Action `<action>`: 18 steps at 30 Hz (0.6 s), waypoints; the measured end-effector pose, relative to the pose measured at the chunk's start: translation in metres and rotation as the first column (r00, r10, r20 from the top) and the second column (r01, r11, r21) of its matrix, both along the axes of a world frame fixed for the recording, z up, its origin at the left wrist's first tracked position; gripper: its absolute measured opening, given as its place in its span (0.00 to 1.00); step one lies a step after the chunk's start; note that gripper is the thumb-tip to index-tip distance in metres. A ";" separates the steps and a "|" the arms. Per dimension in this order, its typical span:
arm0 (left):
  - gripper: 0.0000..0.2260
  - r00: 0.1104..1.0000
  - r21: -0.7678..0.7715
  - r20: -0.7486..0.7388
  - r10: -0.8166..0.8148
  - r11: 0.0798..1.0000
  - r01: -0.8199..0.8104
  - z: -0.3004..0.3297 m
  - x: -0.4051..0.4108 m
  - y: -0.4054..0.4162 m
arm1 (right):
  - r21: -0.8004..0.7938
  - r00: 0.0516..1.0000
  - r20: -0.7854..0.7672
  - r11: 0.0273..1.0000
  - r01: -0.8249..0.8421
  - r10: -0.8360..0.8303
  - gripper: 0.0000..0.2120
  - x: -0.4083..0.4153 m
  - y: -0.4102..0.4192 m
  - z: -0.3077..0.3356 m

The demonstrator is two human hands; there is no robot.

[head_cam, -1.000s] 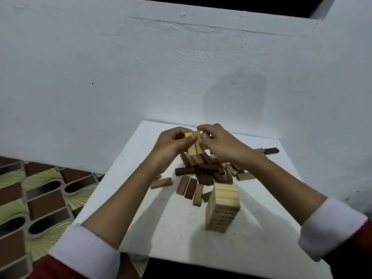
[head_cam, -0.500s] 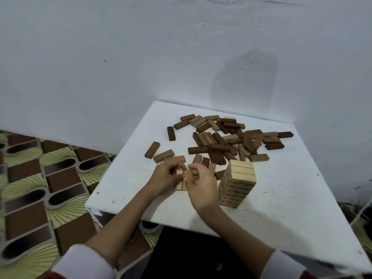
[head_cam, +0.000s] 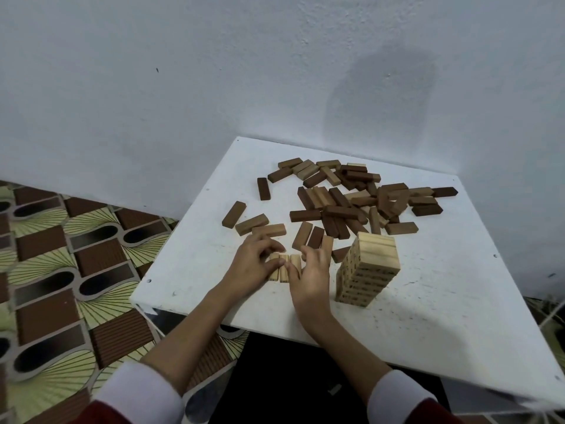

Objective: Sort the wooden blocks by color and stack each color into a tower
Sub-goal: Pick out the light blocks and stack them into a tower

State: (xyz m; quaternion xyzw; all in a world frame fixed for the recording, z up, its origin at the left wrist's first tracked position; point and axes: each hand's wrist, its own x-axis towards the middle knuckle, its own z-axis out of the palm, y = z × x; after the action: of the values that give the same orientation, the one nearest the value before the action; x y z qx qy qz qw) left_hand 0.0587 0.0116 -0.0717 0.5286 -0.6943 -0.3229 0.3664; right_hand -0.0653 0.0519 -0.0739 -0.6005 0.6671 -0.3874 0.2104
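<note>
Both hands, left (head_cam: pixel 255 264) and right (head_cam: pixel 308 272), grip a row of three light blocks (head_cam: pixel 284 264) (flat on the worktop (head_cam: pixel 428 316)), left of the light tower (head_cam: pixel 368 267).

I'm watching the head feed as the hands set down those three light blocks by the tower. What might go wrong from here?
The right hand works close beside the light tower, which looks slightly tilted; a bump might topple it. The three light blocks, pressed together by both hands with the left hand, could skew when released. More light blocks are still buried in the mixed pile.
</note>
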 end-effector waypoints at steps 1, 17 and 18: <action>0.08 1.000 -0.012 -0.022 0.014 1.000 -0.015 0.000 -0.001 0.001 | -0.033 1.000 0.013 0.999 0.005 -0.004 0.16 0.000 0.002 -0.002; 0.24 0.996 0.036 -0.083 0.026 0.999 -0.023 -0.001 0.003 0.008 | -0.153 0.994 0.106 0.988 -0.021 0.037 0.20 -0.007 0.009 -0.008; 0.25 0.994 0.090 -0.109 0.020 0.996 -0.010 0.001 0.004 0.008 | -0.144 0.993 0.108 0.989 -0.033 0.049 0.20 -0.008 0.009 -0.008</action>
State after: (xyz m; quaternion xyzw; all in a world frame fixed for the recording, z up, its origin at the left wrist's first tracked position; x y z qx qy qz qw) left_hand 0.0626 0.0195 -0.0703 0.5312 -0.6538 -0.3794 0.3826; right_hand -0.0729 0.0606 -0.0823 -0.6051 0.6126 -0.4623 0.2117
